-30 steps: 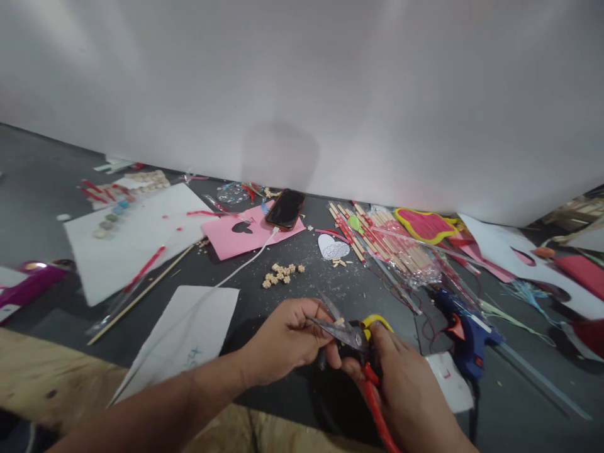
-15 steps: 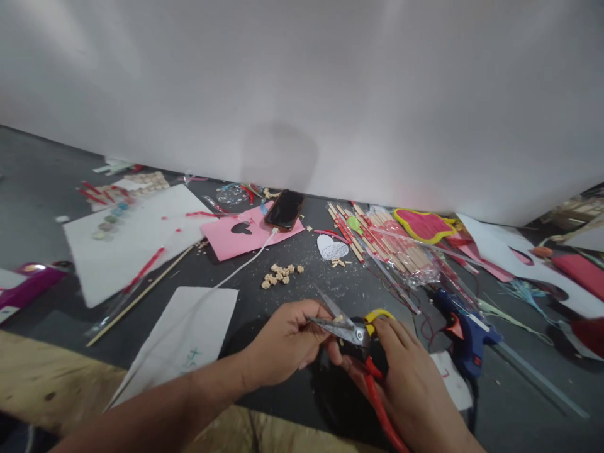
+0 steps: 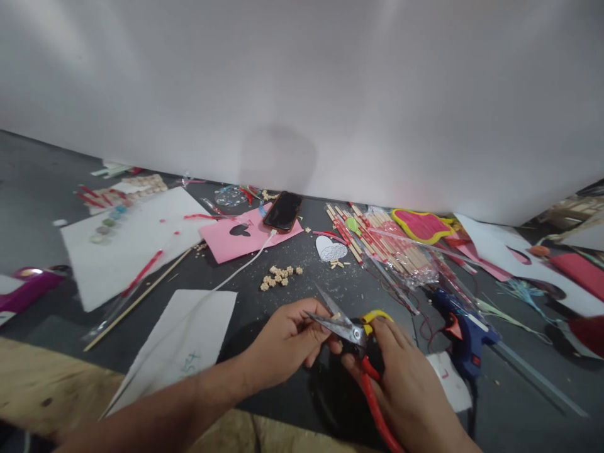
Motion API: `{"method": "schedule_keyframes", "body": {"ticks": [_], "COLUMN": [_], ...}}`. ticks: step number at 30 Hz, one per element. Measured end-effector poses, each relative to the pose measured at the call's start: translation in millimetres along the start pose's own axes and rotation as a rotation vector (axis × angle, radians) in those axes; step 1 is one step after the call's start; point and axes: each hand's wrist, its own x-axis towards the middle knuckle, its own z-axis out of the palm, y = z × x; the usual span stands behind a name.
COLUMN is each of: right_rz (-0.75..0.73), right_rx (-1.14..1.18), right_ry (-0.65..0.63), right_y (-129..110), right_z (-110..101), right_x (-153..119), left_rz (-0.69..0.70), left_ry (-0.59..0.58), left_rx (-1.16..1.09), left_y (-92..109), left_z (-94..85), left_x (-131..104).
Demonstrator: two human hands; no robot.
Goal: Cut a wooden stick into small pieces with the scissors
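Observation:
Scissors [image 3: 355,335] with metal blades and red and yellow handles are in my right hand [image 3: 408,377], its fingers wrapped round the handles. The blades are spread and point left. My left hand [image 3: 287,336] is closed in a pinch beside the blade tips. Between the blades shows a small pale wooden piece [image 3: 336,316], which seems to be in the left fingers; most of it is hidden. Just beyond the hands lies a cluster of small wooden flower-like pieces [image 3: 279,277]. A white paper heart [image 3: 330,249] has short stick bits beside it.
Farther back, a phone [image 3: 283,211] on a white cable rests on pink paper [image 3: 221,242]. Red-marked wooden sticks [image 3: 391,242] lie in plastic. To the right is a blue glue gun [image 3: 469,333]; to the left are white sheets [image 3: 186,333] and a purple tool [image 3: 28,289].
The view has shifted very slightly. Both hands and the scissors stay nearly in place, and the blades are still apart.

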Motion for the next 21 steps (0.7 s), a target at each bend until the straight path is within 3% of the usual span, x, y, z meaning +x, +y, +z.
{"method": "schedule_keyframes", "body": {"ticks": [12,21], "right_rz": [0.021,0.011], "right_rx": [0.012,0.059], "right_ry": [-0.011,-0.03], "right_y": [-1.7,-5.8], "right_z": [-0.2,-1.7], "right_x": [-1.1,-0.5], "left_rz": [0.011,-0.039], "left_ry": [0.044,-0.037], "left_rx": [0.007,-0.062], "left_y": [-2.7,-0.4], "left_z": [1.5,-1.4], "left_x": [-1.3,-4.1]}}
